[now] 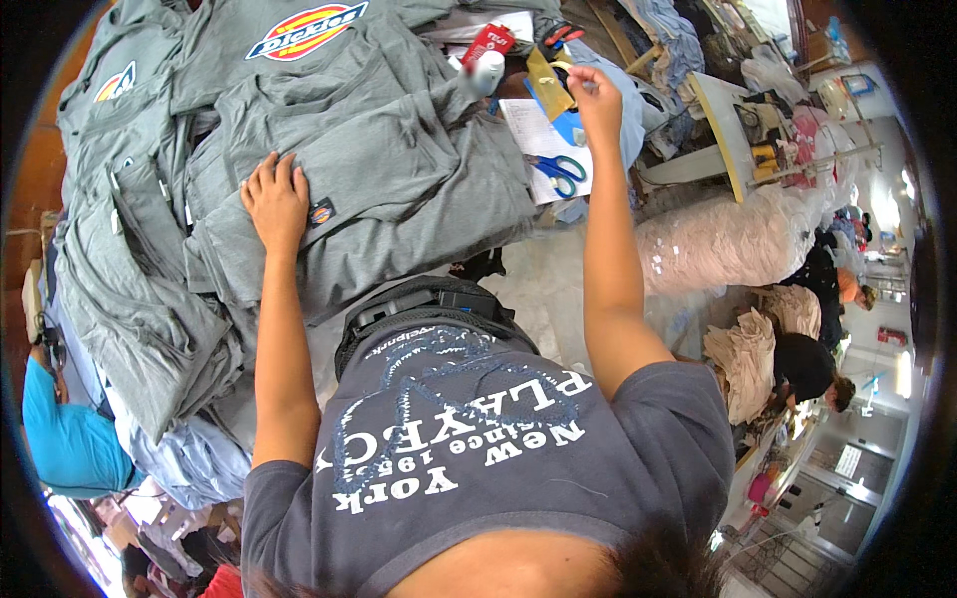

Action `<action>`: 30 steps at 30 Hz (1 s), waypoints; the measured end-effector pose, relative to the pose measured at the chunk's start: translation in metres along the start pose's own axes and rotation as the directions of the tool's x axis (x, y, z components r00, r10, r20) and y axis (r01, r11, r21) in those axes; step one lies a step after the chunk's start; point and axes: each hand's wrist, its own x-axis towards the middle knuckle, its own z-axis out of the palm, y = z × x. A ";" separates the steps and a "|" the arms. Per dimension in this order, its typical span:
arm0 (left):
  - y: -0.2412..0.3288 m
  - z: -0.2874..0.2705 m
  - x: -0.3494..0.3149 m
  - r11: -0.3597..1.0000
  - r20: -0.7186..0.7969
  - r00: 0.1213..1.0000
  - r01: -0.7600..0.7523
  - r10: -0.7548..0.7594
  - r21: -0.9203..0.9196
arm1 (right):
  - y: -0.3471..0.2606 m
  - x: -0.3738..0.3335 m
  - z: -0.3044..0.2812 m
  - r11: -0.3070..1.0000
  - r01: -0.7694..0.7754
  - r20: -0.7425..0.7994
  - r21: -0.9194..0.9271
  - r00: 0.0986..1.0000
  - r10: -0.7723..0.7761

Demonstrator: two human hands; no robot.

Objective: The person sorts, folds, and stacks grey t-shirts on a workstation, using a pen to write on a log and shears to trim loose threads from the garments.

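Note:
My left hand (276, 204) rests flat, fingers a little apart, on a grey T-shirt (369, 159) beside its small dark label (321, 212). More grey shirts (140, 299) are heaped to the left and behind, some with a printed logo. Over at the back right, my right hand (595, 105) is closed in a pinch at the edge of a yellow flat piece (549, 82); whether the fingers grip it or something small is hidden. Below that hand, blue-handled scissors (560, 174) lie on a written paper sheet (528, 125).
A white rounded container (486, 73), a red packet (488, 45) and red-and-black handles (565, 36) sit behind the paper. Plastic-wrapped pinkish bundles (723, 244) lie to the right. A person in a blue sleeve (70, 429) is at the left, another person (807, 369) at the right.

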 end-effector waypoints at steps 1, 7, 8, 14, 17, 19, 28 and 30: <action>0.000 0.000 0.001 1.000 0.018 1.000 0.015 -0.015 0.004 | 0.004 0.011 -0.004 0.993 0.082 -0.032 -0.082 0.996 -0.085; 0.002 0.001 0.002 1.000 -0.020 1.000 0.012 -0.012 -0.029 | 0.019 0.064 0.020 0.905 0.036 -0.007 -0.425 0.999 -0.043; 0.002 0.002 0.003 0.999 -0.026 1.000 0.012 -0.013 -0.036 | 0.017 0.066 0.027 0.865 0.016 -0.027 -0.502 0.999 -0.035; -0.003 0.003 0.002 0.997 -0.058 0.998 0.018 -0.022 -0.077 | 0.022 0.077 0.042 0.892 0.077 -0.186 -0.446 0.967 -0.176; -0.002 0.001 0.002 0.998 -0.047 0.998 0.032 -0.035 -0.061 | 0.014 0.084 0.024 0.954 0.206 -0.343 -0.218 0.899 -0.273; 0.003 0.002 0.007 0.997 -0.044 0.999 0.017 -0.021 -0.081 | 0.039 0.105 -0.002 0.912 0.322 -0.332 0.253 0.915 -0.231; 0.001 0.004 0.006 0.995 -0.042 0.999 0.029 -0.033 -0.094 | 0.006 0.025 -0.010 0.206 -0.332 0.310 0.921 0.942 0.132; -0.003 0.003 0.002 0.996 -0.042 0.998 0.040 -0.043 -0.079 | -0.008 -0.001 0.022 0.315 -0.387 0.282 0.867 0.900 0.331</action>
